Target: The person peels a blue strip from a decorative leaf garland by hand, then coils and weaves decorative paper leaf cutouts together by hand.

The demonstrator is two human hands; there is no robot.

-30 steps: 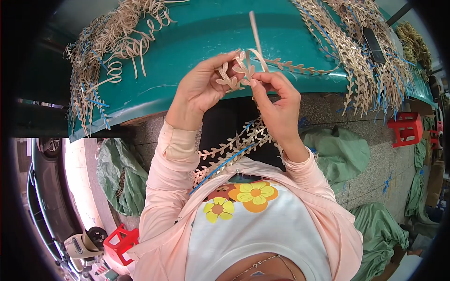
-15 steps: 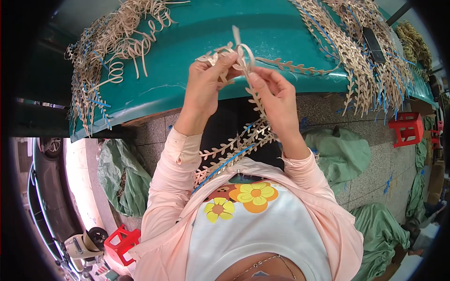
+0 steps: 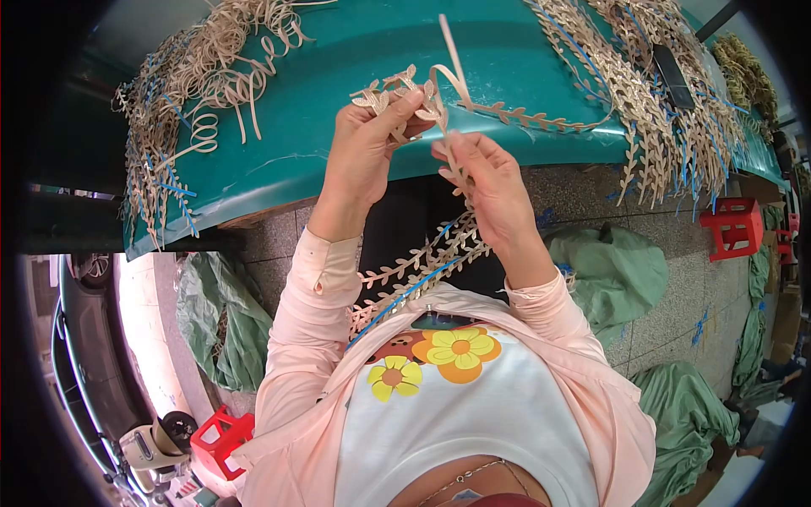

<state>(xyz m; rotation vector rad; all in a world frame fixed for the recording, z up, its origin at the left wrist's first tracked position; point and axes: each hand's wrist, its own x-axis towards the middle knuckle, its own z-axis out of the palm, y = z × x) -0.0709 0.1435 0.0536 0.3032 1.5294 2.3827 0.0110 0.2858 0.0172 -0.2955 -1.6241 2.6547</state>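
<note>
My left hand (image 3: 372, 139) is closed on a gathered part of a beige leaf-shaped trim (image 3: 432, 103), which loops above its fingers. To its right, my right hand (image 3: 486, 173) pinches the same trim where it runs down from the left hand. A plain pale ribbon end (image 3: 452, 49) sticks up above the hands. More leaf strands with a blue strip (image 3: 422, 275) lie across my lap. One leaf strand (image 3: 541, 120) stretches over the green table just beyond my right hand.
The green table (image 3: 355, 51) bears curled ribbon (image 3: 228, 68) at left, and bundled leaf strands (image 3: 608, 93) with a black phone (image 3: 672, 78) at right. Red stools (image 3: 732, 230) and green sacks (image 3: 221, 321) stand on the floor on both sides.
My left hand has risen slightly with the trim gathered in it. My right hand has slid a little down and right along the strand.
</note>
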